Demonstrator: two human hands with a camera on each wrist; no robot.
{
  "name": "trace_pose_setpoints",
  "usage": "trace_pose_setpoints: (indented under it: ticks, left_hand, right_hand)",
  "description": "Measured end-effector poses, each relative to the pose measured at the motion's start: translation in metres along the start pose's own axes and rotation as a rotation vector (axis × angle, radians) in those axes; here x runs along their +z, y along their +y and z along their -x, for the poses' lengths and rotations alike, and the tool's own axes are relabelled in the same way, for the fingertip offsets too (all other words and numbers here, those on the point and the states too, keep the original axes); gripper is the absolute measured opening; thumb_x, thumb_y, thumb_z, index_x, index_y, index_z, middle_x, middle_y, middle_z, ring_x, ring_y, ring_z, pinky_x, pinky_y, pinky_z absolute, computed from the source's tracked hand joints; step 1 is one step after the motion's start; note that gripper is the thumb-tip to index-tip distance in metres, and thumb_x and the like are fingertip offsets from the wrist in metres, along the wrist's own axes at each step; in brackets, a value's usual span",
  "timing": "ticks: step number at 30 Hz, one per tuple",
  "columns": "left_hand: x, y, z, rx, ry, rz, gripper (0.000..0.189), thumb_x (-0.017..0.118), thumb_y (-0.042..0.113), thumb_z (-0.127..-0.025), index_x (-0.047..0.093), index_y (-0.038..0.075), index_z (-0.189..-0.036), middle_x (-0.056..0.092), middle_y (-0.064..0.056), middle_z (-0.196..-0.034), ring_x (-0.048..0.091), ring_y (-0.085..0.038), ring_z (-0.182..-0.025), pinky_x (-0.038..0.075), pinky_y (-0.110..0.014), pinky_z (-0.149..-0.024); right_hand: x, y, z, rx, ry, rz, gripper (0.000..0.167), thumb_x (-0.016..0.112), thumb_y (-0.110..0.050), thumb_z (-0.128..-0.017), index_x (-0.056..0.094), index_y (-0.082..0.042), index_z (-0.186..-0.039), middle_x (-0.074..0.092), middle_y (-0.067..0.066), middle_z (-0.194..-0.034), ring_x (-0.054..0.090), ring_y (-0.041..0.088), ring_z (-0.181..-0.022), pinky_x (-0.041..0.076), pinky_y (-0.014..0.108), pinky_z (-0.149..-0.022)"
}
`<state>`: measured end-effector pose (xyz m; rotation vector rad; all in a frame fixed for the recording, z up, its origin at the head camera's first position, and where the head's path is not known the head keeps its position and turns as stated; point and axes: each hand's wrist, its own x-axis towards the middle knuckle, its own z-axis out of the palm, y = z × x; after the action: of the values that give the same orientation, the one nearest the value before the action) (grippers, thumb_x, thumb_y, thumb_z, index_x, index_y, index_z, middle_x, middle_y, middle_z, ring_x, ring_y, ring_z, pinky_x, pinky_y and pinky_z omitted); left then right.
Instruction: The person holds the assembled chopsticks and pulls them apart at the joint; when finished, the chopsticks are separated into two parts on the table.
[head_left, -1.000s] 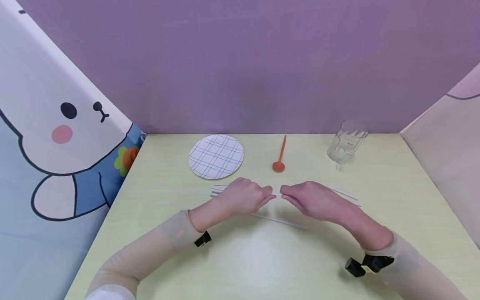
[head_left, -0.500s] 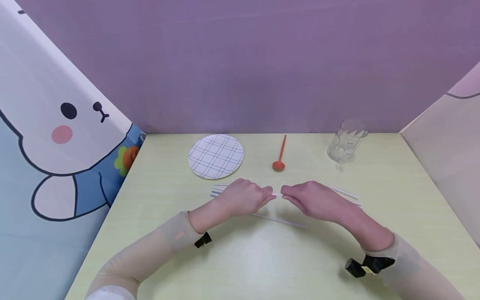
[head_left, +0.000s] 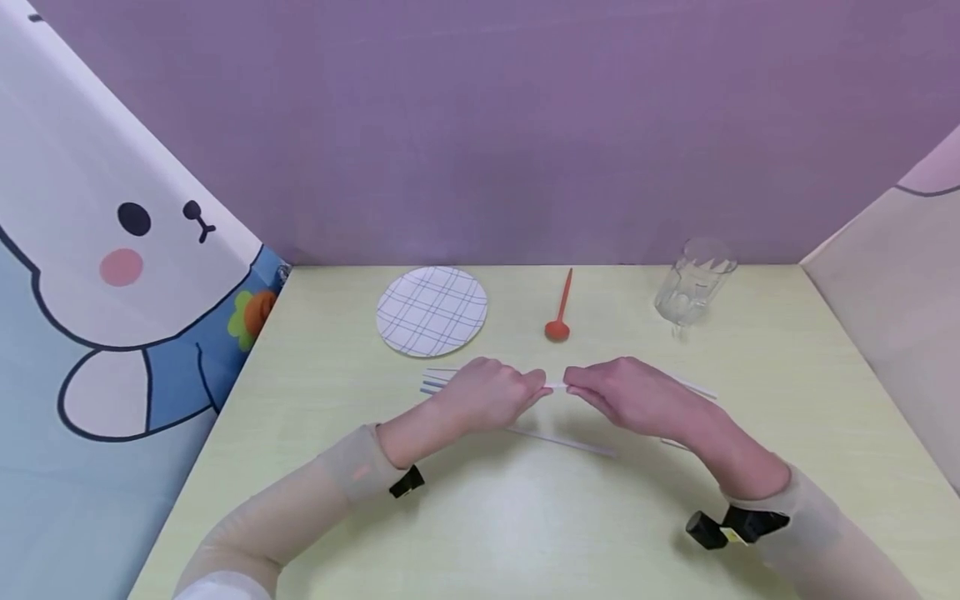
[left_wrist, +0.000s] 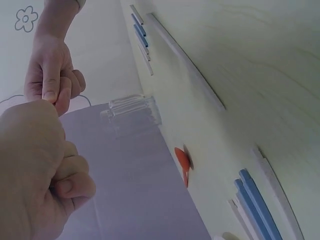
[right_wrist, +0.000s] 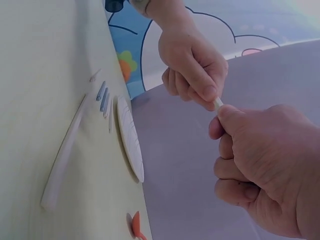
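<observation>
In the head view, my left hand (head_left: 491, 396) and right hand (head_left: 633, 393) meet above the middle of the table. Between thumb and fingers each pinches one end of a thin white straw-like stick (head_left: 556, 385); only a short bit of it shows in the gap. The right wrist view shows that same bit between the two thumbs, the remaining fingers curled in. Below the hands lie white and blue straw-like sticks, among them a long white one (head_left: 562, 442) and blue ones (left_wrist: 257, 205). Parts of these are hidden under the hands and forearms.
On the pale table (head_left: 510, 533), a round checked plate (head_left: 432, 312) lies at the back left. An orange spoon (head_left: 557, 331) is at the back middle, and a clear glass mug (head_left: 693, 287) stands at the back right. A purple backdrop (head_left: 480, 133) rises behind the table.
My right hand has shifted slightly to the right and up, and the gap between the hands is a little wider. Both hands keep their pinch. The things on the table have not moved.
</observation>
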<state>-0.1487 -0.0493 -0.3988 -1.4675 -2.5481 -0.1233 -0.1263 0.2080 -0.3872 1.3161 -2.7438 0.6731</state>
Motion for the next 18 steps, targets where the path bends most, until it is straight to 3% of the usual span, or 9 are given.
trace_pose_setpoints:
  ticks: [8, 15, 18]
  left_hand:
    - [0.001, -0.002, -0.001, -0.006, 0.012, -0.03, 0.036, 0.058, 0.032, -0.11, 0.051, 0.015, -0.08, 0.024, 0.01, -0.058, 0.024, -0.006, -0.05, 0.019, -0.021, -0.048]
    - [0.001, -0.005, -0.009, -0.008, 0.117, -0.168, 0.03, 0.058, 0.034, -0.11, 0.055, 0.016, -0.086, 0.036, 0.008, -0.06, 0.031, -0.008, -0.052, 0.017, -0.022, -0.049]
    - [-0.003, -0.003, -0.013, -0.032, 0.07, -0.13, 0.029, 0.056, 0.035, -0.111, 0.054, 0.015, -0.089, 0.034, 0.008, -0.06, 0.031, -0.008, -0.051, 0.017, -0.021, -0.048]
  right_hand:
    - [-0.002, -0.005, -0.005, 0.018, -0.004, 0.112, 0.026, 0.068, -0.015, -0.104, 0.05, -0.021, -0.086, 0.027, -0.016, -0.07, 0.028, -0.002, -0.061, 0.027, 0.019, -0.057]
    - [-0.007, -0.012, -0.014, 0.121, -0.042, 0.175, 0.031, 0.059, -0.019, -0.108, 0.047, -0.02, -0.08, 0.028, -0.012, -0.066, 0.024, 0.003, -0.057, 0.028, 0.022, -0.054]
    - [-0.01, -0.012, -0.016, 0.142, -0.051, 0.142, 0.032, 0.059, -0.02, -0.108, 0.045, -0.02, -0.079, 0.026, -0.014, -0.064, 0.025, 0.002, -0.057, 0.03, 0.022, -0.056]
